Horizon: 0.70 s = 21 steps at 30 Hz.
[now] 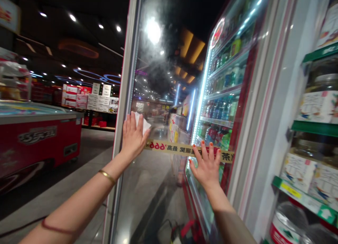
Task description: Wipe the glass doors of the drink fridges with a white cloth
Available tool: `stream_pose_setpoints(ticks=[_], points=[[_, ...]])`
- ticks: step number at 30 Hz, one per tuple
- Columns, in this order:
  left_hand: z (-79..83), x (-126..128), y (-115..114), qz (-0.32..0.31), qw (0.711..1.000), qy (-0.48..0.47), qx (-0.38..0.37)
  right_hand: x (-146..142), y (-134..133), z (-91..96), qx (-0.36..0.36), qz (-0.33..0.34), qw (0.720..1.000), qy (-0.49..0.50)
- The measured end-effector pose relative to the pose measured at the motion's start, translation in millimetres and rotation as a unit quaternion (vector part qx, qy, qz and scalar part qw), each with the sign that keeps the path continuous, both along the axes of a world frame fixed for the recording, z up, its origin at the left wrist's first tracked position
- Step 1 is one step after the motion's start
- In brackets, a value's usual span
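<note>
A tall glass door with a pale metal frame stands before me. My left hand lies flat near its left edge, pressing a white paper tissue to the pane; part of the tissue is hidden under the fingers. My right hand is spread open against the glass, its fingertips over a gold strip with printed characters. Hazy smears show on the upper pane.
Shelves of jars with green edge strips stand close on the right. Lit drink shelves show in the glass. On the left is a red chest freezer, with stacked boxes farther back. A dark cable crosses the floor.
</note>
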<state>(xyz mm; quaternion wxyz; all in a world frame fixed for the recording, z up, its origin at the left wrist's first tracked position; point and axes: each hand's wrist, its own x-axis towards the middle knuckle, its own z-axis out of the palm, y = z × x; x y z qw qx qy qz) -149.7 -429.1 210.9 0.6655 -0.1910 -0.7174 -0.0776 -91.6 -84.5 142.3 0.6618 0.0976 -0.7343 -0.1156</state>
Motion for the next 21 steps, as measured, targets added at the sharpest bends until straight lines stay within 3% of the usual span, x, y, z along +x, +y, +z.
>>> stream_pose_setpoints(ticks=[2,5,7,8,10,12,14,16,19,20,21], points=[[12.1,0,17,-0.012,1.0,-0.005,-0.009,-1,-1,0.6,-0.004,0.0,1.0,0.006],[-3.4,11,40,-0.069,0.97,0.025,-0.234,0,-4,-1.6,-0.001,0.005,1.0,0.015],[-8.4,15,35,-0.083,0.947,0.037,-0.309,3,-6,-2.9,-0.003,0.007,1.0,0.017],[-2.6,14,28,-0.079,0.949,0.036,-0.303,5,-6,-1.7,-0.006,0.009,1.0,0.015],[25.5,4,12,-0.056,0.974,0.024,-0.217,12,-2,8.1,-0.004,0.016,1.0,0.002],[60.6,-6,8,-0.035,0.996,0.014,-0.077,17,9,30.5,0.008,0.023,1.0,-0.006],[81.6,-9,18,-0.046,0.998,0.021,-0.031,19,23,62.6,0.004,0.016,1.0,0.007],[82.6,-6,31,-0.075,0.99,0.037,-0.117,16,38,95.5,-0.01,-0.011,1.0,0.025],[79.6,-1,27,-0.106,0.925,0.038,-0.364,6,53,125.4,0.011,-0.052,0.998,0.014],[86.0,-2,19,-0.104,0.915,0.027,-0.389,4,55,128.7,0.024,-0.058,0.998,0.008],[97.1,-4,10,-0.098,0.924,0.013,-0.369,2,56,129.3,0.033,-0.062,0.998,0.006]])
